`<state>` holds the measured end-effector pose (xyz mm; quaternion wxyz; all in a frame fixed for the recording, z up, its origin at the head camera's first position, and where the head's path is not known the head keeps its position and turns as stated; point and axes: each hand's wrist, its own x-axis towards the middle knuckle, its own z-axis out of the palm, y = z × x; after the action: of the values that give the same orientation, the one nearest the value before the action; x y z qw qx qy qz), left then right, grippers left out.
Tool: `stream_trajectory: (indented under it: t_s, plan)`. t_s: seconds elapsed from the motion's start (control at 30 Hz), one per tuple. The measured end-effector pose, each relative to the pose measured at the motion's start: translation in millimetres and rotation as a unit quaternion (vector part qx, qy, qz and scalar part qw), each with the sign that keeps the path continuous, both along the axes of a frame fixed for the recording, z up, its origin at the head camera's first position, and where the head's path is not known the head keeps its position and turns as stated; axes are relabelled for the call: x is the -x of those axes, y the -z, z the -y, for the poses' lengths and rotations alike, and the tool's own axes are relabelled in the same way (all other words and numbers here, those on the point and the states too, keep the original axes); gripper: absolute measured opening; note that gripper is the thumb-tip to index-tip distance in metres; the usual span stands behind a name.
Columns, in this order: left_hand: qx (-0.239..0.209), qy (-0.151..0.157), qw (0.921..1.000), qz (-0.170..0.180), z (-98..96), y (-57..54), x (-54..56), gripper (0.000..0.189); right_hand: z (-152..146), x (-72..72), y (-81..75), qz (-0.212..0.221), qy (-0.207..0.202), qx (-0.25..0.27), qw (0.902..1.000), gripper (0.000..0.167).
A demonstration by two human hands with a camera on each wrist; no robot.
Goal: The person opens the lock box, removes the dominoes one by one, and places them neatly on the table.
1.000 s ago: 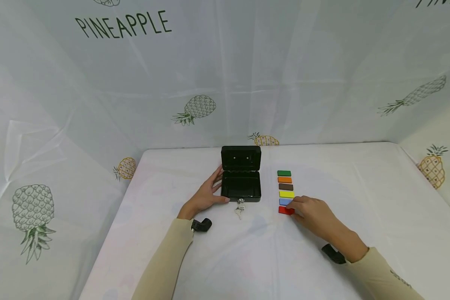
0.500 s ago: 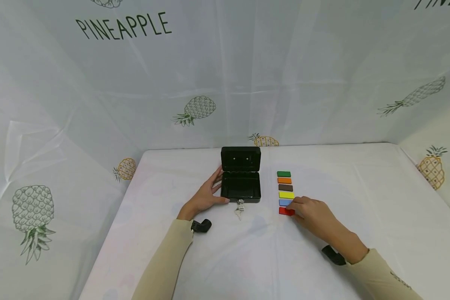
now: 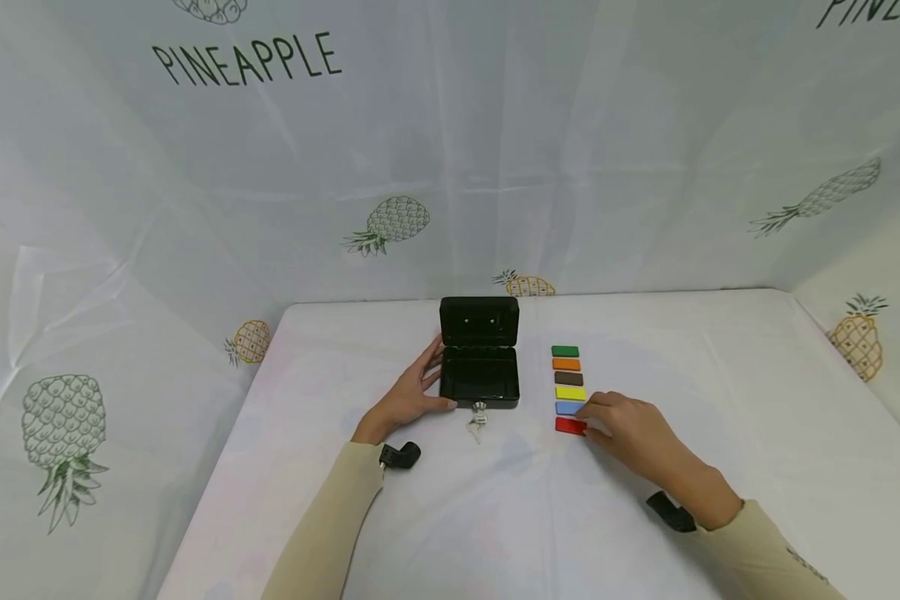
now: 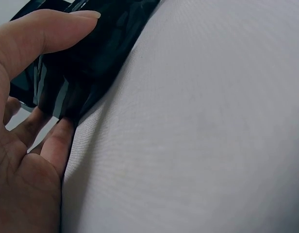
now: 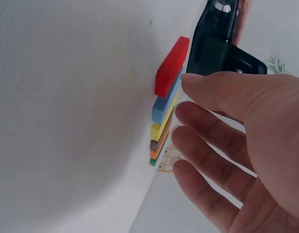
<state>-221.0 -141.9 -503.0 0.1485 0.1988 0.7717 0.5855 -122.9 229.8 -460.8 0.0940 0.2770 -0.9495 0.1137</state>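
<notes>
A black cash box (image 3: 480,375) stands with its lid (image 3: 480,321) raised, and a small set of keys (image 3: 477,425) hangs at its front lock. My left hand (image 3: 405,402) lies against its left side, fingers spread along the wall and thumb at the front corner. To the right is a column of flat blocks: red (image 3: 570,426), blue (image 3: 567,407), yellow (image 3: 570,392), brown (image 3: 568,378), orange (image 3: 566,364) and green (image 3: 565,351). My right hand (image 3: 633,429) hovers beside the red and blue ones; in the right wrist view its fingers (image 5: 212,136) are loosely bent with nothing between them.
A white cloth covers the table (image 3: 495,517). Behind it hangs a pale curtain (image 3: 607,167) printed with pineapples and lettering. A black wrist camera (image 3: 401,455) sits on the left wrist, another camera (image 3: 671,512) on the right.
My right fingers have drawn back slightly from the red block, leaving more of it showing. The left hand stays against the cash box. The head view has tilted a little upward.
</notes>
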Motion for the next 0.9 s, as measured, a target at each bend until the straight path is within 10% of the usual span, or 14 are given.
stream_trajectory:
  t_s: [0.9]
  plan:
    - [0.008,0.008,0.9999,0.001,1.4,1.9,0.3,0.124,-50.1,4.4,-13.7,-0.006,0.076,0.035,0.9964,0.025]
